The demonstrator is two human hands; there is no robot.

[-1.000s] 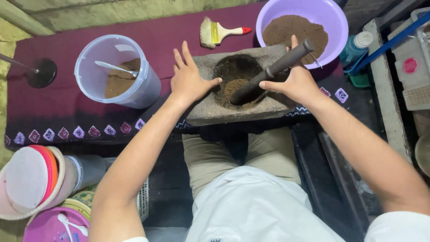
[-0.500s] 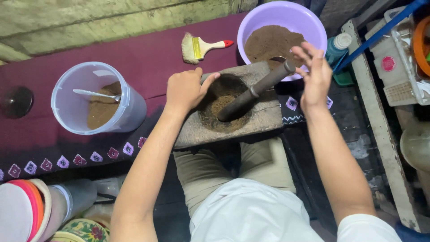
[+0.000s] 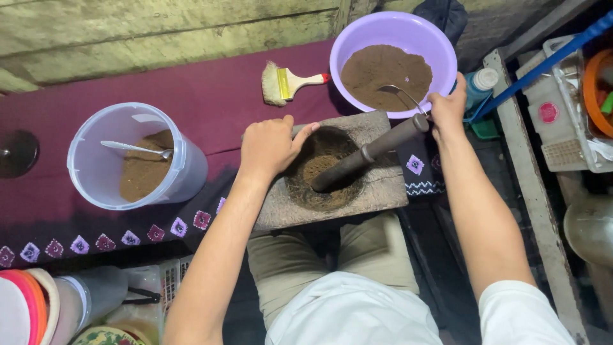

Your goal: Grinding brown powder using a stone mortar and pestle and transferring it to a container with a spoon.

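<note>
- Far left, near the cloth's (image 3: pixel 211 96) left edge: clear tub (image 3: pixel 137 156) of brown powder with a metal spoon (image 3: pixel 135 149) inside, unmoved relative to the cloth since a second ago.
- Left hand (image 3: pixel 268 145) now curled loosely, fingers resting on the left rim of the stone mortar (image 3: pixel 332 171); a second ago spread flat.
- Pestle (image 3: pixel 367 153) no longer gripped, now leaning alone in the mortar's bowl; pounding apparently paused.
- Paintbrush (image 3: pixel 287 83) behind the mortar, toward the cloth's back edge.
- Right hand (image 3: pixel 449 107) shifted off the pestle to the purple basin (image 3: pixel 440 45) at the right end, fingers closed around the handle of the spoon in the powder.
</note>
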